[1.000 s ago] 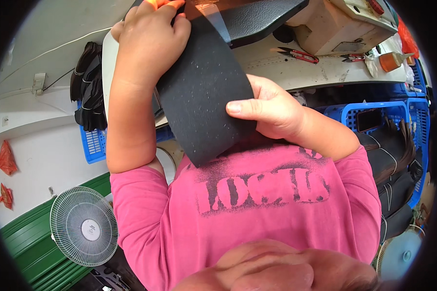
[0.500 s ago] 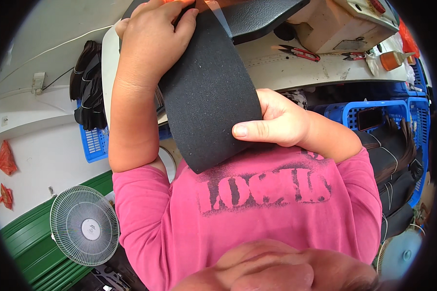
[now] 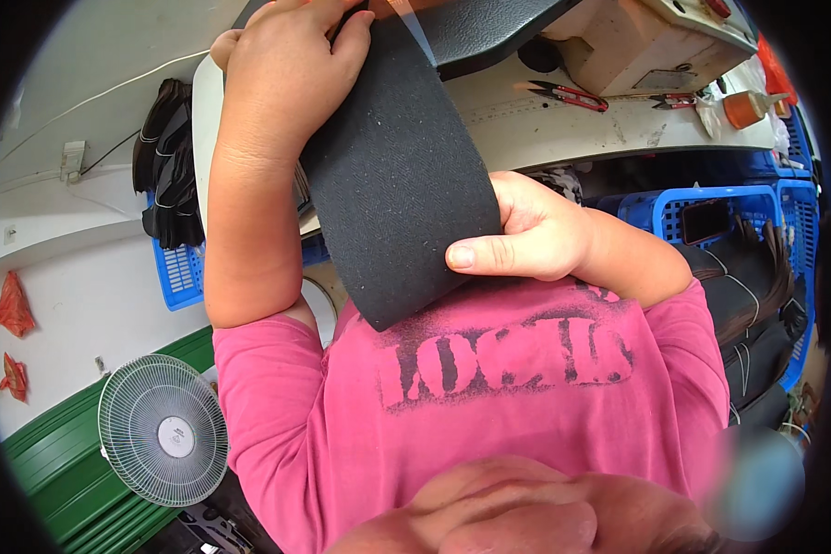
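A broad piece of thick black fabric (image 3: 397,185) stretches from the top of the picture toward my chest, its near end bending down in front of my shirt. My left hand (image 3: 291,65) is closed over its far left part, thumb lying on the cloth; the upper picture edge cuts off some fingers. On the near right edge, my right hand (image 3: 535,235) grips the fabric, thumb on top and the other fingers hidden underneath. Just right of the fabric's far part is a dark textured machine part (image 3: 489,32). An orange glow lights the spot beside my left fingers.
On the white worktable (image 3: 526,120) lie red-handled thread snips (image 3: 568,95), a second pair (image 3: 674,101) and an orange bottle (image 3: 746,109). Blue crates (image 3: 660,217) at right hold bundled black pieces (image 3: 725,300). A fan (image 3: 163,431) stands lower left.
Both hands keep their hold on the black fabric, with barely any shift. A blurred bluish round shape now shows at the lower right.
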The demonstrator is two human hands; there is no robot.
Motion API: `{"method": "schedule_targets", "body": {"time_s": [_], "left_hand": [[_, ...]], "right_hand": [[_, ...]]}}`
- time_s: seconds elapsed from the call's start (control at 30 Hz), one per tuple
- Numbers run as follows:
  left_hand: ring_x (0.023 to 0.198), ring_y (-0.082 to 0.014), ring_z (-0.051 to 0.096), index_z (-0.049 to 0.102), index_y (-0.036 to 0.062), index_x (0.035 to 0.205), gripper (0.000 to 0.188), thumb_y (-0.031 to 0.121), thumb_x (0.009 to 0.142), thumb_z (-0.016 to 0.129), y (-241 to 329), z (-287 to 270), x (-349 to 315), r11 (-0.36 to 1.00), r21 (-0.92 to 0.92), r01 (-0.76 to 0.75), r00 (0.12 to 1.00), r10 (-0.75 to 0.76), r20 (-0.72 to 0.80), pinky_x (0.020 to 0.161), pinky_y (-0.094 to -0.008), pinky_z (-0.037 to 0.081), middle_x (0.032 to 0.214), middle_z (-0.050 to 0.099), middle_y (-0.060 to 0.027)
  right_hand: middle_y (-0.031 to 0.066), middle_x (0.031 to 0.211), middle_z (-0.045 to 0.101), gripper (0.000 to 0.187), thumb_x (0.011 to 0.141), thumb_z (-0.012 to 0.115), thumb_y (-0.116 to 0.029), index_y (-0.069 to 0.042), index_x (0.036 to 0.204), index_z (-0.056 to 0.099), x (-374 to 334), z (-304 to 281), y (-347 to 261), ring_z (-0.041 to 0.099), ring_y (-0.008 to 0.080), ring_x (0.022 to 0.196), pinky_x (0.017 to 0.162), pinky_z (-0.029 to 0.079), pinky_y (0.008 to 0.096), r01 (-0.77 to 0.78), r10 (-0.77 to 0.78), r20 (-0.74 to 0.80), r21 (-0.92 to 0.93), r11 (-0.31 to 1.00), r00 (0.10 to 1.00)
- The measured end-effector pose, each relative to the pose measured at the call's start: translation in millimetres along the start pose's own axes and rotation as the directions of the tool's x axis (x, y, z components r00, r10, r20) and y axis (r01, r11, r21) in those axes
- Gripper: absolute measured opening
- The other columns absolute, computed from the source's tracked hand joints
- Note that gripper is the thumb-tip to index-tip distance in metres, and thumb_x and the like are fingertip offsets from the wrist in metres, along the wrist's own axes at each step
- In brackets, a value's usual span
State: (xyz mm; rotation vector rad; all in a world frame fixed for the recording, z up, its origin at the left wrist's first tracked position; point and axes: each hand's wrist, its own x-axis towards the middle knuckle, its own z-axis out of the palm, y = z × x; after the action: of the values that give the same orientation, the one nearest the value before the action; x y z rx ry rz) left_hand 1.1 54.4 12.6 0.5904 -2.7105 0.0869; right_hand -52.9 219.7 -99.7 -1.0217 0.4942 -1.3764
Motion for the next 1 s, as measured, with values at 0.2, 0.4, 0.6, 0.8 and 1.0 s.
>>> {"method": "schedule_targets", "body": {"time_s": [0.2,0.4,0.6,0.8,1.0], "left_hand": [[0.088,-0.0321,0.061,0.070,0.0020,0.096,0.028,0.023,0.082,0.057,-51,39,1,0.974,0.163,-0.159,0.968,0.186,-0.169,0.079,-0.0408,0.038,0.089,0.066,-0.0176],[0.090,-0.0325,0.062,0.070,0.0004,0.095,0.028,0.023,0.083,0.057,13,-4,6,0.997,0.009,0.078,0.994,-0.079,0.081,0.082,-0.0398,0.038,0.087,0.066,-0.0197],[0.091,-0.0274,0.063,0.069,0.0030,0.099,0.031,0.029,0.085,0.060,-23,14,10,1.000,0.004,0.006,0.997,-0.006,0.073,0.085,-0.0351,0.043,0.096,0.068,-0.0140],[0.080,-0.0219,0.065,0.072,0.0118,0.097,0.028,0.036,0.086,0.062,-40,27,12,0.996,-0.038,-0.076,0.997,0.075,-0.029,0.079,-0.0276,0.046,0.099,0.070,-0.0056],[0.089,-0.0213,0.065,0.071,0.0109,0.102,0.026,0.029,0.086,0.062,-46,27,14,0.992,-0.067,-0.109,0.994,0.107,-0.023,0.086,-0.0309,0.042,0.105,0.069,-0.0090]], "right_hand": [[0.0069,0.108,0.064,0.028,0.094,0.056,-0.016,0.004,0.113,0.059,-5,1,-3,0.057,0.0135,0.100,0.090,0.045,0.0295,0.014,-0.011,0.017,-0.145,0.989,1.000],[0.0059,0.104,0.065,0.027,0.094,0.056,-0.017,0.004,0.109,0.061,-13,-4,-4,0.057,0.0122,0.097,0.087,0.046,0.0283,0.110,-0.119,-0.023,-0.240,0.964,0.993],[0.0060,0.100,0.064,0.025,0.095,0.055,-0.018,0.004,0.105,0.061,-19,-14,-1,0.056,0.0117,0.094,0.084,0.045,0.0279,0.131,-0.144,-0.039,-0.236,0.963,0.989],[0.0058,0.102,0.064,0.026,0.095,0.054,-0.018,0.004,0.107,0.060,-17,-20,-5,0.057,0.0118,0.096,0.086,0.045,0.0280,0.109,-0.125,-0.069,-0.203,0.973,0.990],[0.0056,0.103,0.064,0.027,0.096,0.053,-0.018,0.003,0.110,0.061,-14,-28,-5,0.056,0.0122,0.098,0.086,0.046,0.0286,0.022,-0.027,-0.089,-0.058,0.998,0.996]]}}
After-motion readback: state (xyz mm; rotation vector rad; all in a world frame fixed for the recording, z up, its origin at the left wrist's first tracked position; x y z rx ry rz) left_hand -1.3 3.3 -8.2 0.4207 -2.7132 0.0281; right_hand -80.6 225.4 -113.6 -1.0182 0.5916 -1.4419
